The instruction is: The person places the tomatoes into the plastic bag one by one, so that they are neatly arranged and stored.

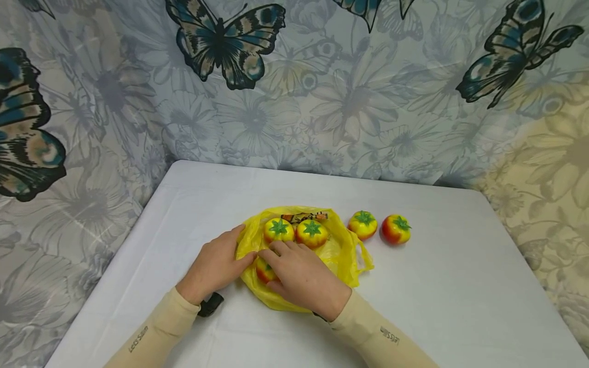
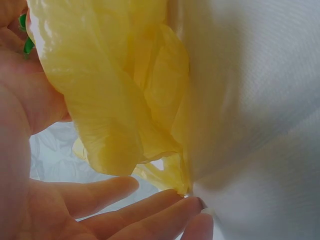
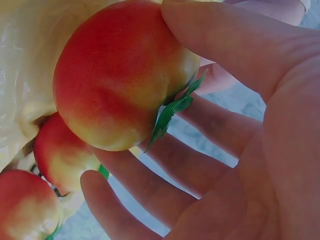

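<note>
A yellow plastic bag (image 1: 338, 260) lies spread on the table, its mouth facing up. My right hand (image 1: 306, 276) reaches over it and grips a shiny red-yellow tomato (image 3: 120, 75) with a green leafy top, thumb on one side and fingers on the other. Behind that hand, two more tomatoes, a left one (image 1: 278, 232) and a right one (image 1: 312, 236), sit in the bag. My left hand (image 1: 213, 268) touches the bag's left edge. In the left wrist view its fingers (image 2: 145, 215) stretch fairly straight alongside the yellow plastic, without curling round it.
Right of the bag, two similar tomatoes, one yellower (image 1: 362, 227) and one redder (image 1: 395, 230), stand on the white-covered table (image 1: 460, 286). A narrow brown-patterned item (image 1: 303, 217) lies at the bag's far side. Butterfly-print cloth (image 1: 322, 117) hangs behind the table.
</note>
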Motion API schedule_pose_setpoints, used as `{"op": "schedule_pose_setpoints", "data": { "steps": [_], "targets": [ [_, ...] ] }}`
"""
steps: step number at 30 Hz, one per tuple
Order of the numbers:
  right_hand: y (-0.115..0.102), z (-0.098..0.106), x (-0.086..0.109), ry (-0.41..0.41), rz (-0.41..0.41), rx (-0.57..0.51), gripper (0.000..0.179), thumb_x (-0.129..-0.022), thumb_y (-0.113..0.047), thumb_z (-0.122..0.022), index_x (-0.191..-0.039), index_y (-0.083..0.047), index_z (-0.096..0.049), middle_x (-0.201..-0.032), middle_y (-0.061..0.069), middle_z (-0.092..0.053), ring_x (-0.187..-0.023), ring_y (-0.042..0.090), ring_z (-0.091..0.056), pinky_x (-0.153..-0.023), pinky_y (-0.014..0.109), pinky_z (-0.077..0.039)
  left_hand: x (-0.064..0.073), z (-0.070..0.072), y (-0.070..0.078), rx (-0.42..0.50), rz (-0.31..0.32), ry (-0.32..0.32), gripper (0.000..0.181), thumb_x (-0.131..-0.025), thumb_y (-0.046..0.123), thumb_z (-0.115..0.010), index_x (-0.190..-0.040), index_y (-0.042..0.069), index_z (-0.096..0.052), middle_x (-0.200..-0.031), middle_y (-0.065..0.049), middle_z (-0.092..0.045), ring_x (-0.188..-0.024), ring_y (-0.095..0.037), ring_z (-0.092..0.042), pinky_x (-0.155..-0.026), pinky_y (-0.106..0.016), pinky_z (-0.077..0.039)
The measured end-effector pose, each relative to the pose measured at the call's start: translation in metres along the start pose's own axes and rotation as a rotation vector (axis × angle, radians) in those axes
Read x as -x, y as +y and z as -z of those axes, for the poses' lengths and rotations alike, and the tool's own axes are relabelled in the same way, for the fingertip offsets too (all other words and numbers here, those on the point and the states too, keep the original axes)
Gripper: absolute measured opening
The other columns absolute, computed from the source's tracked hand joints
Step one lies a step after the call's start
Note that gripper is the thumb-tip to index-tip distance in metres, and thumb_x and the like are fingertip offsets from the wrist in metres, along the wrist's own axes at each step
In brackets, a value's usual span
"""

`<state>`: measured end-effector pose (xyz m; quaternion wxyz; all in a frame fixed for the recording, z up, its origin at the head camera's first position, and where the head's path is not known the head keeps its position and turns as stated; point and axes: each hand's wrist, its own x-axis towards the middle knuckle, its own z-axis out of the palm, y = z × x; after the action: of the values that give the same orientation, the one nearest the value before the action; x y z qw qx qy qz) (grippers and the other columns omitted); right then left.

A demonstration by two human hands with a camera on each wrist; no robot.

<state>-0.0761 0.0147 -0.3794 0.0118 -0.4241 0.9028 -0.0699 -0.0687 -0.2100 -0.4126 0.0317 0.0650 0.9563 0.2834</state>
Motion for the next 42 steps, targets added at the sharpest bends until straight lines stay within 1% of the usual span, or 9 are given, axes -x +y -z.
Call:
{"op": "schedule_pose_setpoints", "data": {
  "steps": [12, 23, 26, 29, 31, 33, 36, 37, 42],
  "targets": [
    [-0.002, -0.008, -0.002, -0.001, 0.004, 0.042, 0.050, -0.098, -0.037, -0.081, -0.142, -0.018, -0.067, -0.119, 0.000, -0.066, -0.105, 0.022, -0.064, -0.093, 0.037, -0.060, -0.001, -0.001, -0.001, -0.005, 0.000, -0.008, 0.078, -0.105, 0.040, -0.068, -0.164, -0.003, -0.041, -0.156, -0.024, -0.060, -0.137, -0.043, -0.064, -0.111, -0.060, -0.054],
    [-0.002, -0.010, -0.001, 0.000, -0.007, 0.040, 0.050, -0.100, -0.038, -0.079, -0.144, -0.018, -0.066, -0.121, 0.000, -0.066, -0.107, 0.021, -0.065, -0.094, 0.037, -0.060, -0.001, -0.002, -0.002, -0.006, -0.002, -0.010, 0.078, -0.105, 0.039, -0.068, -0.164, -0.003, -0.040, -0.156, -0.024, -0.060, -0.135, -0.043, -0.064, -0.110, -0.061, -0.055],
    [-0.001, -0.008, -0.001, -0.021, -0.019, 0.023, 0.052, -0.100, -0.041, -0.078, -0.145, -0.018, -0.065, -0.127, 0.002, -0.067, -0.113, 0.021, -0.065, -0.096, 0.040, -0.061, -0.001, -0.002, -0.002, -0.008, 0.003, -0.011, 0.077, -0.105, 0.040, -0.067, -0.164, -0.003, -0.040, -0.156, -0.024, -0.059, -0.135, -0.042, -0.064, -0.111, -0.061, -0.055],
    [0.001, -0.001, 0.001, -0.050, -0.048, -0.019, 0.058, -0.100, -0.045, -0.077, -0.149, -0.017, -0.063, -0.136, 0.004, -0.068, -0.121, 0.021, -0.066, -0.102, 0.044, -0.061, -0.001, -0.002, -0.001, -0.008, 0.000, -0.010, 0.076, -0.105, 0.039, -0.067, -0.164, -0.002, -0.041, -0.155, -0.023, -0.060, -0.135, -0.042, -0.065, -0.110, -0.061, -0.055],
    [0.005, 0.005, 0.004, -0.052, -0.069, -0.053, 0.061, -0.100, -0.048, -0.077, -0.150, -0.017, -0.062, -0.140, 0.005, -0.068, -0.124, 0.022, -0.067, -0.105, 0.046, -0.060, -0.001, -0.003, 0.001, -0.002, -0.005, -0.010, 0.076, -0.105, 0.039, -0.067, -0.164, -0.002, -0.041, -0.156, -0.023, -0.060, -0.135, -0.042, -0.065, -0.110, -0.060, -0.055],
    [0.011, 0.013, 0.009, -0.036, -0.085, -0.088, 0.064, -0.099, -0.048, -0.078, -0.151, -0.016, -0.062, -0.141, 0.005, -0.068, -0.122, 0.023, -0.069, -0.107, 0.045, -0.059, 0.000, -0.003, 0.001, 0.007, -0.007, -0.015, 0.076, -0.106, 0.039, -0.066, -0.165, -0.001, -0.040, -0.157, -0.022, -0.059, -0.137, -0.042, -0.064, -0.112, -0.060, -0.054],
    [0.027, 0.025, 0.020, 0.023, -0.111, -0.107, 0.065, -0.097, -0.047, -0.080, -0.150, -0.014, -0.063, -0.139, 0.005, -0.070, -0.120, 0.026, -0.071, -0.106, 0.044, -0.060, 0.001, -0.004, 0.001, 0.017, 0.003, -0.028, 0.077, -0.106, 0.040, -0.066, -0.166, 0.000, -0.038, -0.160, -0.022, -0.056, -0.142, -0.043, -0.060, -0.115, -0.061, -0.051],
    [0.033, 0.030, 0.025, 0.044, -0.125, -0.105, 0.064, -0.097, -0.047, -0.081, -0.149, -0.014, -0.064, -0.139, 0.005, -0.070, -0.122, 0.027, -0.072, -0.107, 0.046, -0.059, 0.002, -0.004, 0.002, 0.020, 0.010, -0.034, 0.078, -0.106, 0.041, -0.066, -0.166, 0.000, -0.038, -0.161, -0.022, -0.055, -0.143, -0.044, -0.058, -0.117, -0.062, -0.049],
    [0.073, 0.050, 0.052, 0.118, -0.261, -0.094, 0.059, -0.098, -0.042, -0.081, -0.146, -0.012, -0.066, -0.138, 0.009, -0.071, -0.120, 0.031, -0.072, -0.104, 0.050, -0.061, 0.002, -0.002, 0.003, 0.016, 0.036, -0.049, 0.081, -0.105, 0.042, -0.066, -0.167, 0.000, -0.036, -0.163, -0.024, -0.052, -0.147, -0.046, -0.054, -0.119, -0.064, -0.046]
  ]
}}
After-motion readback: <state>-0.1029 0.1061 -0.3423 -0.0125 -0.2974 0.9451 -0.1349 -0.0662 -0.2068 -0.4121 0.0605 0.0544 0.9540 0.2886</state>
